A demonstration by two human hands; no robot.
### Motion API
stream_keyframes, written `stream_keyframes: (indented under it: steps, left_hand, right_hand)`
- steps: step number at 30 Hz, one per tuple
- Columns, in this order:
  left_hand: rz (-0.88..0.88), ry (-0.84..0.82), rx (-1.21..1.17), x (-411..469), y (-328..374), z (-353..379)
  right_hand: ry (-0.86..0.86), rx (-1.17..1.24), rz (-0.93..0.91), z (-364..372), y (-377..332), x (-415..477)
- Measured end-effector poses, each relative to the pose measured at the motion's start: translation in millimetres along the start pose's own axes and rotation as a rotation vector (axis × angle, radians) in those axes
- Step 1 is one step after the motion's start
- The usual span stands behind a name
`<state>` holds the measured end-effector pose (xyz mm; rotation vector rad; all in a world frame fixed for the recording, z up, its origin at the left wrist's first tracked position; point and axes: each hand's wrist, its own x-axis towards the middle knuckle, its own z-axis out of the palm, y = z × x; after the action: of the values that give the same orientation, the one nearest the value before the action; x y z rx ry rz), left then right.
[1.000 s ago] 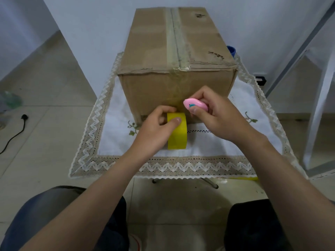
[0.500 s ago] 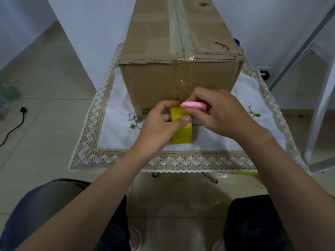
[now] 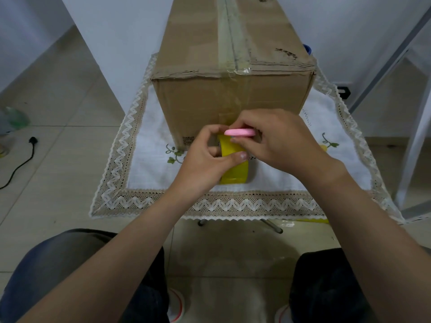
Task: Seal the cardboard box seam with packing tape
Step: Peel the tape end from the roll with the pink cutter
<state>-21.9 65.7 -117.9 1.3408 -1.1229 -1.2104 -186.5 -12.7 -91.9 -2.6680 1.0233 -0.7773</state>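
Note:
A brown cardboard box [image 3: 198, 96] stands on a small table covered by a white lace-edged cloth [image 3: 149, 173]. Clear tape [image 3: 229, 38] runs along the top seam and down over the front face. My left hand [image 3: 205, 159] grips a yellow roll of packing tape [image 3: 235, 171], held upright against the lower front of the box. My right hand [image 3: 279, 141] holds a small pink cutter [image 3: 239, 132] flat across the top of the roll, where the tape leaves it. The cutter's blade is hidden by my fingers.
A black cable with a plug [image 3: 25, 152] lies on the tiled floor at left. A white metal frame [image 3: 417, 127] stands at right, and a white wall rises behind the box. My knees [image 3: 70, 264] are just below the table's front edge.
The pink cutter has turned from upright to flat and now sits on top of the yellow roll. Both hands have stayed at the lower front of the box. The camera has moved closer.

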Motion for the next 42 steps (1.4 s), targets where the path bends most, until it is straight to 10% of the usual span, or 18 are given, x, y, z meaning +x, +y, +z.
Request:
stream_keyframes:
  steps: [42]
  left_hand:
    - [-0.006, 0.042, 0.003, -0.9, 3.8, 3.5]
  right_hand:
    - [-0.122, -0.147, 0.219, -13.3, -22.6, 16.7]
